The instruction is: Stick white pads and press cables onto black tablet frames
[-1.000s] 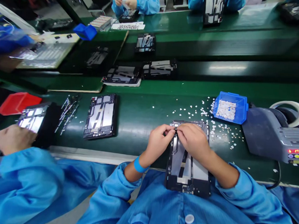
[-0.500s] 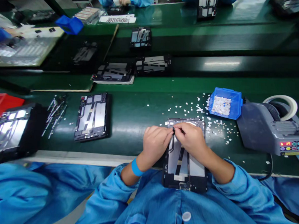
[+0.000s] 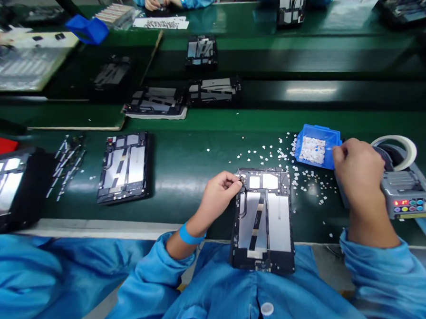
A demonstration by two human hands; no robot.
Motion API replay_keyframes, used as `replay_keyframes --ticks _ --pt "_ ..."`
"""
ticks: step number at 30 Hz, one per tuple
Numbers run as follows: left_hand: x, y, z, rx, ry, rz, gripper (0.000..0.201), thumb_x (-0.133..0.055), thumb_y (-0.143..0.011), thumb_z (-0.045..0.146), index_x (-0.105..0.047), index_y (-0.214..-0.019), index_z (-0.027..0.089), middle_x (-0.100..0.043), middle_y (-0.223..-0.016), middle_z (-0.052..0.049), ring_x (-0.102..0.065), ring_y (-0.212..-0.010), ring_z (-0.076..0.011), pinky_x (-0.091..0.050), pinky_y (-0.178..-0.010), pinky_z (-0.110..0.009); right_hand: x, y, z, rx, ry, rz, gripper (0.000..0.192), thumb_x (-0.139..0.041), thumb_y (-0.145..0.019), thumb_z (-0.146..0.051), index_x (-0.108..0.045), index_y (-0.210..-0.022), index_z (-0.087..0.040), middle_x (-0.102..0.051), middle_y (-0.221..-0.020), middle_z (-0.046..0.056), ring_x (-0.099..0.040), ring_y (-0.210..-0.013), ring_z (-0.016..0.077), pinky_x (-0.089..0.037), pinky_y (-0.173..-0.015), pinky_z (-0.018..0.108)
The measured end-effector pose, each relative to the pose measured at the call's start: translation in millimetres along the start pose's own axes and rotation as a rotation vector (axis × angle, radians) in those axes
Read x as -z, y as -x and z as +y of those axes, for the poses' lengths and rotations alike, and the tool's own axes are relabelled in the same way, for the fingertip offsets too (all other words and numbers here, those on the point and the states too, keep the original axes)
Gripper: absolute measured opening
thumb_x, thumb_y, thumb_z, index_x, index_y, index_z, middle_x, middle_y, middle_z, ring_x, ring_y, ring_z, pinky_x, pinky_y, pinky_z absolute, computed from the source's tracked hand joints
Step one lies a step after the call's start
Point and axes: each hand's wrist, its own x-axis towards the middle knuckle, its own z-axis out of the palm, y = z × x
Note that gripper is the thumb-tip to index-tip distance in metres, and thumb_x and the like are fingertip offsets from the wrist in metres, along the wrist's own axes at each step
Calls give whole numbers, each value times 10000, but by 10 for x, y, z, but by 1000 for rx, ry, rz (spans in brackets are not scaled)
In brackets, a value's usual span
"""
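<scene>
tablet [image 3: 280, 222] reaching past the table's [image 3: 183, 186] near edge, one corner touched

the tablet is set lengthwise in front of the body, with its lower end past the edge. if that end were leaned on, the tablet could be tipped toward the lap. its black cable [image 3: 246, 204] could be creased if it were tugged sideways from the upper left corner.

that corner is touched by the left hand [image 3: 216, 193], whose thumb and fingers are drawn into a narrow pinch; whether anything tiny is held there cannot be told. the forearm is angled in from the lower left.

the right hand [image 3: 360, 169] is raised well apart from the tablet, its forearm steep, its back turned up, its fingers curled and pointed left. whether anything is held in it cannot be told. the dispenser [image 3: 408, 181] is partly covered by it; contact cannot be confirmed.

just beside those fingers, the bin [image 3: 330, 149] could be knocked by a careless swing, and its contents spilled. white scraps [image 3: 281, 156] are strewn near the tablet, so one could be trapped in it.

across the table, more tablets [image 3: 216, 89] are laid out.
</scene>
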Motion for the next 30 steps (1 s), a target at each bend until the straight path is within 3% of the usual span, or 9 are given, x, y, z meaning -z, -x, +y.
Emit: replay_keyframes --ticks 3,6,8,10,13,21,26,30 --pt "-40 20 -7 23 49 21 138 -711 -837 317 -660 -812 191 -747 -816 -37 -681 -751 -162 -514 -677 -269 -25 308 -416 238 -217 78 303 -500 -1030 -311 -761 -1033 -157 -746 -992 130 -687 -927 236 -455 -770 366" --pt "-68 35 -22 39 75 31 140 -706 -845 311 -638 -817 192 -756 -840 -41 -697 -775 -161 -525 -702 -271 -153 756 -1045 516 -409 -83 244 -539 -1031 -271 -743 -913 -206 -742 -880 74 -680 -841 218 -490 -778 344" --pt "-70 45 -39 31 69 49 133 -707 -841 301 -634 -820 192 -753 -838 -33 -695 -763 -154 -529 -702 -267 -308 948 -1347 568 -450 -200 212 -575 -1023 -254 -733 -892 -205 -744 -868 74 -679 -824 219 -497 -775 339" --pt "-64 66 -51 4 35 82 118 -708 -837 286 -638 -817 193 -759 -850 -31 -697 -759 -153 -535 -705 -269 -464 1022 -1489 540 -473 -274 166 -615 -1006 -246 -728 -894 -198 -751 -871 78 -682 -809 221 -496 -757 337" --pt "-57 120 -29 -70 -72 129 80 -697 -848 256 -657 -809 198 -777 -882 -34 -706 -772 -159 -542 -712 -279 -585 1007 -1491 501 -525 -303 141 -631 -995 -234 -725 -895 -203 -760 -869 65 -691 -803 220 -490 -746 328" --pt "-115 194 75 -217 -208 154 62 -681 -870 211 -692 -809 214 -796 -893 -21 -741 -832 -169 -577 -759 -287 -517 1038 -1454 535 -454 -130 257 -529 -1015 -210 -725 -848 -203 -747 -837 93 -683 -790 228 -503 -774 343" --pt "-120 190 48 -217 -233 175 61 -684 -877 198 -698 -819 212 -793 -871 -16 -747 -819 -169 -581 -748 -280 -555 1029 -1447 545 -534 -176 218 -540 -1007 -210 -747 -943 -191 -770 -908 94 -704 -846 235 -524 -824 351" --pt "-116 196 48 -281 -235 173 66 -682 -873 176 -696 -820 213 -795 -865 -9 -755 -820 -163 -580 -751 -268 -564 971 -1442 488 -563 -236 179 -571 -959 -169 -737 -901 -204 -772 -875 65 -701 -814 214 -505 -770 319"
